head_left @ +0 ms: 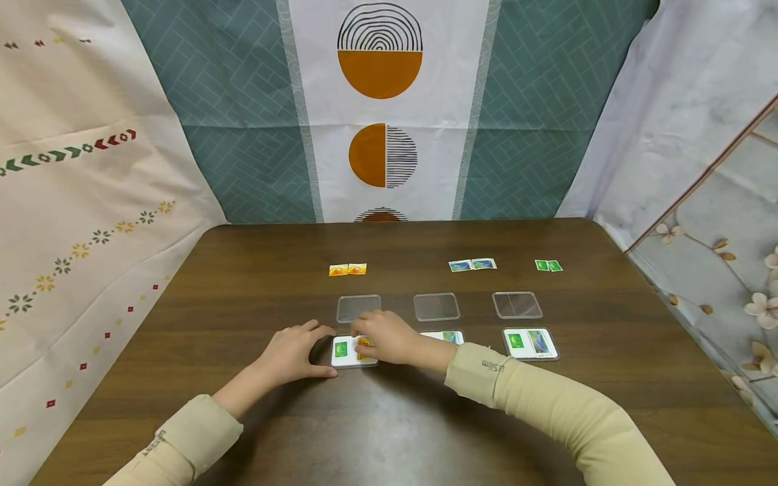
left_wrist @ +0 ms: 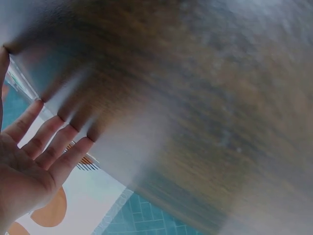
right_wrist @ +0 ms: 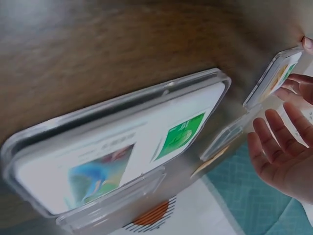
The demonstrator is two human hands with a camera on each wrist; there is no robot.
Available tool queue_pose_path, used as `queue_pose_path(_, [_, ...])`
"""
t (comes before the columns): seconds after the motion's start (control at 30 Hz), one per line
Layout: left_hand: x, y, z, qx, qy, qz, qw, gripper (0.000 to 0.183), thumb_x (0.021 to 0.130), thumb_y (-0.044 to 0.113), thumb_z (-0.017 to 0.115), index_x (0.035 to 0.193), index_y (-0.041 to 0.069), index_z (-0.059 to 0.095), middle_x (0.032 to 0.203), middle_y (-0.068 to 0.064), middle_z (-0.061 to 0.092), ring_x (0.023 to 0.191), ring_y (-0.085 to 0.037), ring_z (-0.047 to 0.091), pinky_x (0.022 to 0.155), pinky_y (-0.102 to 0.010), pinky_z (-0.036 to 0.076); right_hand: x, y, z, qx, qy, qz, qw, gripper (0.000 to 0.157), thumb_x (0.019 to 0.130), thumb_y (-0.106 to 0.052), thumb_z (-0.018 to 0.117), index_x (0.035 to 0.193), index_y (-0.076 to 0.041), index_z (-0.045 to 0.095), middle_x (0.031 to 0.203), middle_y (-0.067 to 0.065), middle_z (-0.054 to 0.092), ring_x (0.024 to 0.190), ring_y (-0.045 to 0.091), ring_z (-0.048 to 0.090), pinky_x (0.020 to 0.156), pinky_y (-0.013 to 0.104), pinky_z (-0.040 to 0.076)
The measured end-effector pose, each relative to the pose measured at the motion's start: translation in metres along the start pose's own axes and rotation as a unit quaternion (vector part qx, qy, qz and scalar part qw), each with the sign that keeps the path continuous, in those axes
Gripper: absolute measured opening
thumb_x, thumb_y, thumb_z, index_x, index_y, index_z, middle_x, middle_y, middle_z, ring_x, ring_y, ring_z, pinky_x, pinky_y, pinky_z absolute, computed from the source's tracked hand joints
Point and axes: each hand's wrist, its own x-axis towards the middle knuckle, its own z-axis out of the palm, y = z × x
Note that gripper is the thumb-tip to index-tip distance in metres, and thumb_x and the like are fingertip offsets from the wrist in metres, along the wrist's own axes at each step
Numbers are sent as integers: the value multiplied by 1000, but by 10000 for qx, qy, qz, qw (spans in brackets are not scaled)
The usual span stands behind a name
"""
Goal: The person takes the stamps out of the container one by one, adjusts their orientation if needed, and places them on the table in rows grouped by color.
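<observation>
A white card in a clear plastic case (head_left: pixel 346 362) lies at the near left, with a green picture (head_left: pixel 341 349) and an orange picture (head_left: pixel 364 343) on it. My left hand (head_left: pixel 293 352) rests beside its left end, index finger and thumb spread near the two left corners. In the left wrist view its fingertips touch the tabletop. My right hand (head_left: pixel 392 337) reaches over the right end of the card, its index finger and thumb down at the orange picture. Those fingertips partly cover the picture. The other fingers (right_wrist: pixel 281 132) extend loosely in the right wrist view.
To the right lie a middle cased card (right_wrist: pixel 146 137), partly under my right forearm, and a right cased card (head_left: pixel 530 343). Clear lids (head_left: pixel 358 308) lie in a row behind. Farther back are pairs of orange pictures (head_left: pixel 348 269), blue pictures (head_left: pixel 473 264) and green pictures (head_left: pixel 549 265).
</observation>
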Motion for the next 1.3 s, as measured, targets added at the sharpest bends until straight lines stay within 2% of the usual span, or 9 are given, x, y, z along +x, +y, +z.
queue_pose_path(0.4, [-3, 1, -3, 18, -11, 35, 10000, 66, 65, 52, 79, 115, 13, 63, 97, -2, 61, 77, -22, 62, 63, -39, 50, 11, -5, 7, 118, -144, 105, 9998, 24, 85, -28, 69, 104, -14, 67, 103, 0, 65, 91, 17, 60, 81, 32, 49])
queue_pose_path(0.53, [-5, 2, -2, -20, 17, 29, 10000, 66, 66, 53, 79, 116, 13, 63, 96, -2, 61, 78, -23, 62, 63, -40, 50, 12, -7, 9, 11, -233, 132, 9996, 25, 84, -30, 70, 103, -15, 66, 101, -1, 63, 92, 16, 58, 81, 33, 49])
queue_pose_path(0.7, [-4, 2, 1, -29, 87, 67, 9999, 66, 65, 53, 79, 115, 13, 63, 96, 0, 61, 78, -22, 62, 63, -39, 50, 15, -11, 10, -91, -312, 223, 9992, 27, 84, -33, 70, 106, -17, 66, 107, -1, 64, 97, 17, 59, 82, 34, 50])
queue_pose_path(0.83, [-4, 2, 1, -39, 96, 67, 9999, 66, 64, 53, 79, 115, 13, 63, 98, 0, 62, 78, -22, 62, 63, -41, 50, 20, -15, 10, -205, -350, 265, 9988, 28, 82, -35, 71, 104, -17, 67, 107, -1, 65, 94, 17, 60, 80, 33, 50])
queue_pose_path(1.03, [-2, 1, 1, -19, 46, 19, 10000, 66, 66, 53, 78, 116, 13, 62, 101, -1, 62, 80, -23, 63, 64, -41, 50, 23, -19, 9, -327, -361, 400, 9980, 28, 80, -36, 73, 100, -17, 67, 105, -2, 65, 92, 17, 60, 79, 33, 50])
queue_pose_path(1.3, [-3, 2, 0, -48, -84, -80, 9999, 67, 67, 52, 78, 118, 12, 62, 101, -3, 62, 81, -24, 62, 63, -41, 51, 24, -19, 12, -39, -190, 581, 9981, 22, 78, -31, 77, 92, -16, 68, 100, -1, 65, 90, 16, 60, 72, 30, 50])
